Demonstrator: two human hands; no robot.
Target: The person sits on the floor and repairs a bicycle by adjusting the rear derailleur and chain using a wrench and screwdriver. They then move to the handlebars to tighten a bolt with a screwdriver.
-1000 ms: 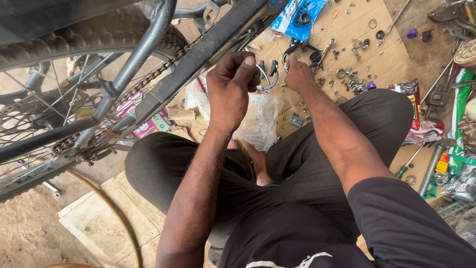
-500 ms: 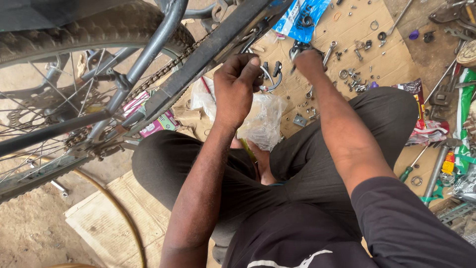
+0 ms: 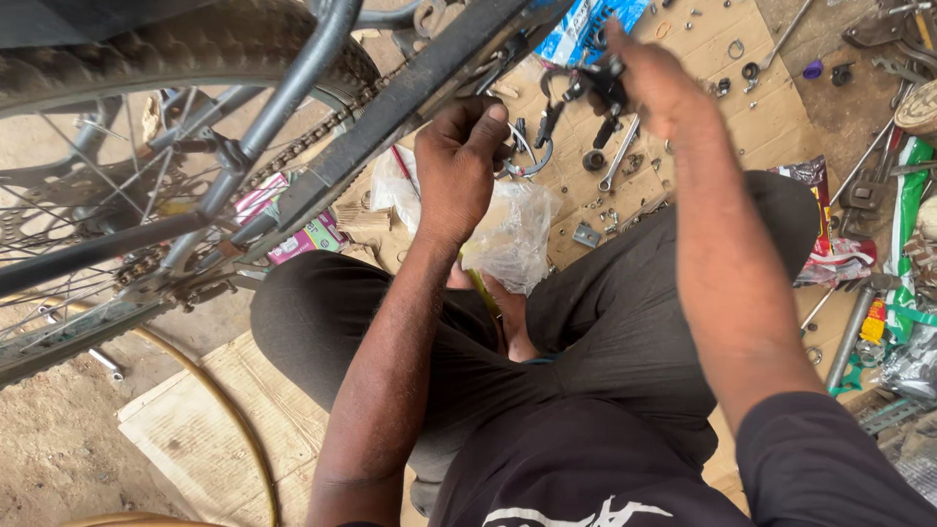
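**Bicycle frame, both hands engaged**

Head view: my left hand [image 3: 457, 161] is fisted around the dark frame tube [image 3: 410, 93]. At two o'clock from it, my right hand [image 3: 656, 83] pinches a black brake caliper [image 3: 593, 93] above the cardboard [image 3: 727, 83]. Rear wheel [image 3: 127, 59] at ten o'clock.

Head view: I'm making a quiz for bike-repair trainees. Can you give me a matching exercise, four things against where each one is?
Things:
1. left hand
2. right hand
3. clear plastic bag
4. bicycle wheel

Places:
A. on the person's lap, between the knees
B. upper left of the view, tyre and spokes showing
C. closed on the black brake caliper, above the cardboard sheet
D. closed by the dark frame tube, thumb up

Pairs: 1-D, 2-C, 3-A, 4-B
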